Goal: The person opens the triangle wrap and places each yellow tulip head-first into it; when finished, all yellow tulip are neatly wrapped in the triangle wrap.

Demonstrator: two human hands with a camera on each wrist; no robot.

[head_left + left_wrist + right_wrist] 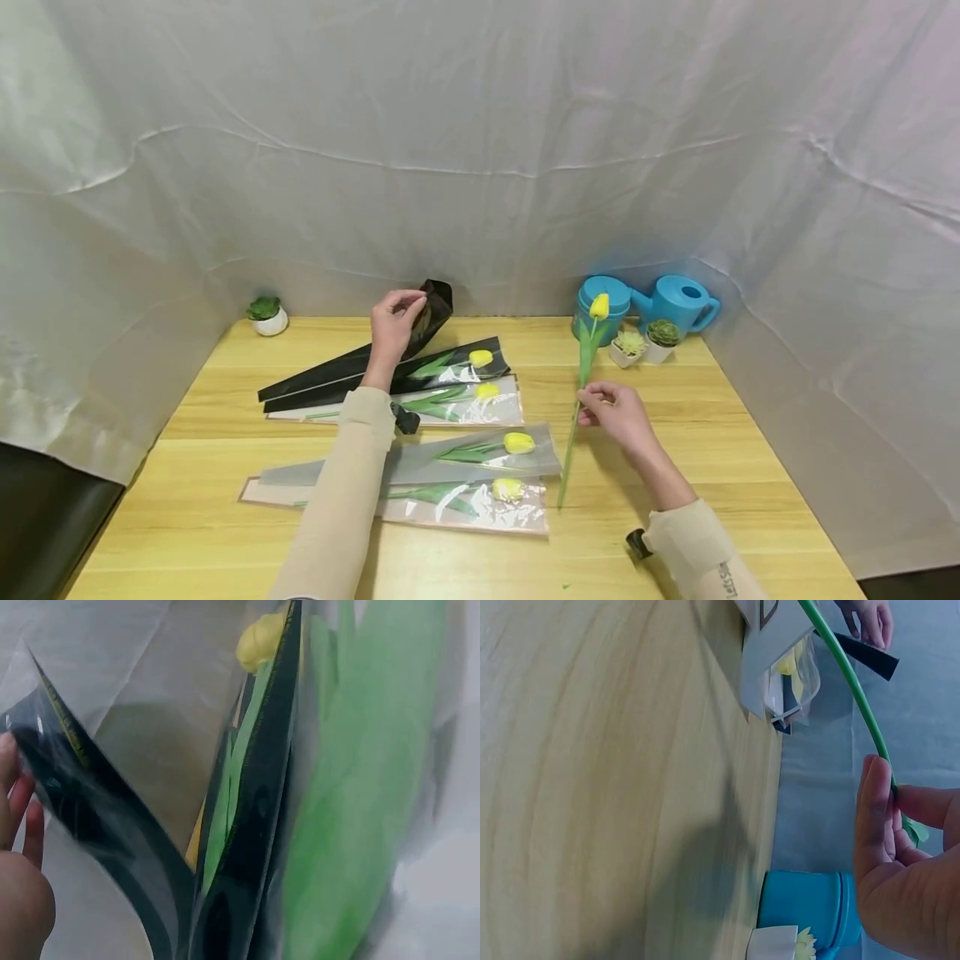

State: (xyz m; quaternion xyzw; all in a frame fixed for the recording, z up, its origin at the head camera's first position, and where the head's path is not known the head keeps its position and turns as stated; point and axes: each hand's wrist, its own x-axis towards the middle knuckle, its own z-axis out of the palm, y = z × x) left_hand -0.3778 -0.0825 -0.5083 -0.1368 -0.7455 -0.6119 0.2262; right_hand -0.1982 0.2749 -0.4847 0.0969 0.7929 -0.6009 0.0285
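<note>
My left hand pinches the wide upper end of a black-backed clear flower sleeve, which is lifted off the table there. In the left wrist view this sleeve bends up toward the fingers; no flower shows in it. My right hand holds a yellow tulip upright by its green stem, between thumb and fingers. Beside the left hand lies another black sleeve with a yellow tulip inside. Nearer me lie a pale sleeve, a grey sleeve and a pinkish-edged sleeve, each with a tulip.
At the back right stand a blue bucket, a blue watering can and two small potted succulents, one pale and one dark. Another potted succulent is at the back left. Grey cloth surrounds the wooden table.
</note>
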